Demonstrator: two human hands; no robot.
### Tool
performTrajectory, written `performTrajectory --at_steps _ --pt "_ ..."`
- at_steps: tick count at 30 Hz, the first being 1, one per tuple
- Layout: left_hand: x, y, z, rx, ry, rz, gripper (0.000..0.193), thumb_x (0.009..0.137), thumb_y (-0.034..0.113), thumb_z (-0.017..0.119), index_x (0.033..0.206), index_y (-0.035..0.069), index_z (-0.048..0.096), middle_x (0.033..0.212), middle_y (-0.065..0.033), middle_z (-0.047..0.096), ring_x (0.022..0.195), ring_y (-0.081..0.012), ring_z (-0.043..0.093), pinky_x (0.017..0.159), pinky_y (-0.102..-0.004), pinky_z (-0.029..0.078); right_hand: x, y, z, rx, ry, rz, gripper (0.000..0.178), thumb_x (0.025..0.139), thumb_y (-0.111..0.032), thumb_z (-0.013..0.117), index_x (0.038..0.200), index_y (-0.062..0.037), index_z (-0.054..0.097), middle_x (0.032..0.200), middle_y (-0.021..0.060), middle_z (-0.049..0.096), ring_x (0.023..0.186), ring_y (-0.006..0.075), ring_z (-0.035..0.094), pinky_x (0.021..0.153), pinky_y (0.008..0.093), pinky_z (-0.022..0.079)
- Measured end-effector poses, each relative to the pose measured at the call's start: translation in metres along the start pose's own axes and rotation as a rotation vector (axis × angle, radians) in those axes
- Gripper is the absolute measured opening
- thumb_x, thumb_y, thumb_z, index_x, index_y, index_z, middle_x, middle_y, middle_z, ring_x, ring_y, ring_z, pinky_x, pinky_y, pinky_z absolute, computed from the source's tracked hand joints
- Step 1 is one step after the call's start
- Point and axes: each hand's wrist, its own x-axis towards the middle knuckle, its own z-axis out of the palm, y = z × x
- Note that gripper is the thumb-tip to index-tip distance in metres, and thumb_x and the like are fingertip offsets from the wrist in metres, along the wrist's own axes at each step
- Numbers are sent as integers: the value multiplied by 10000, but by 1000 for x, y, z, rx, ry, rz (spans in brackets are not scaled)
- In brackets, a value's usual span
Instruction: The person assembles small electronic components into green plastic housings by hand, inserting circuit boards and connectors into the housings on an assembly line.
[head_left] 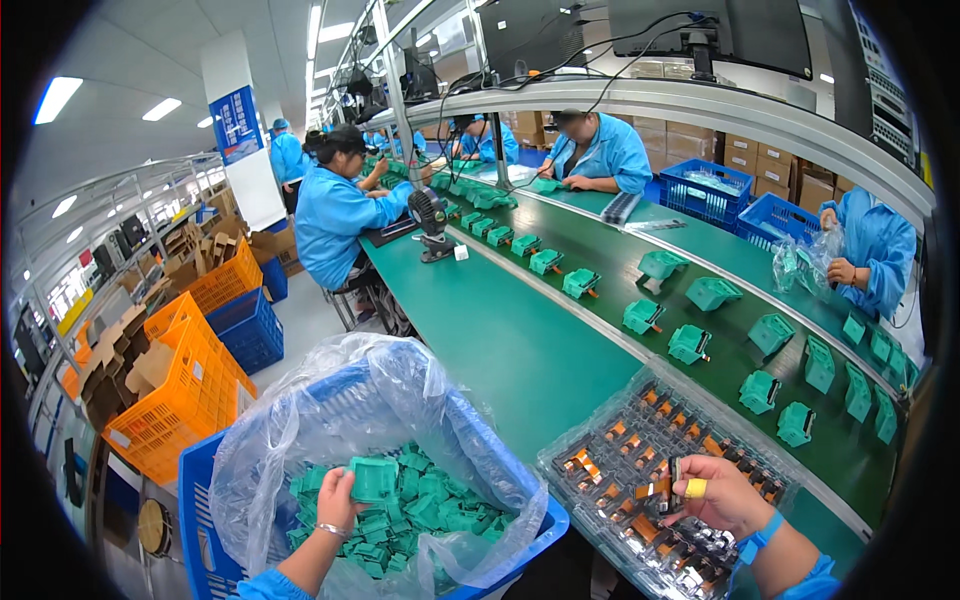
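Note:
My left hand (338, 502) pinches a green plastic housing (373, 480) over a blue crate (205, 530). A clear plastic bag (265, 450) lines the crate, and many loose green housings (425, 510) lie heaped inside. My right hand (722, 497), with a yellow band on one finger, grips a small black module with an orange flex cable (655, 490). It is above a clear compartment tray (560, 457) on the bench. Several similar modules with orange flex cables (648, 527) fill the tray's pockets.
Green housings (688, 344) stand in rows on the dark green conveyor (610, 300) beyond the tray. A small black fan (430, 222) stands on the green bench (455, 325). Orange crates (185, 390) with cardboard are at left. Co-workers in blue sit along the line; one person's hands (842, 270) hold a clear bag.

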Motion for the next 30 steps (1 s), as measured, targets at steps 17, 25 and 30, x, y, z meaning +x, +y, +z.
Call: performTrajectory --at_steps 17,25,30 --pt "-134 36 267 329 -868 1 353 935 255 514 1194 15 532 1092 -65 590 1012 -115 547 882 -274 443 14 0 -12 -81 -410 197 120 882 -70 573 984 -15 604 1228 116 469 1083 161 509 865 419 505" --pt "-146 26 272 -276 -808 -254 507 904 127 541 1333 -44 332 1237 -100 486 1135 -182 475 978 -353 374 18 7 -26 240 -263 9 144 891 -69 550 1001 22 569 1022 99 571 959 201 576 876 490 485" --pt "-134 -3 271 -471 -952 -437 614 869 75 578 1385 14 250 1348 -109 392 1152 -200 477 990 -386 382 18 11 -29 366 -278 -54 178 891 -71 548 1027 44 561 1045 117 576 968 217 575 879 485 485"
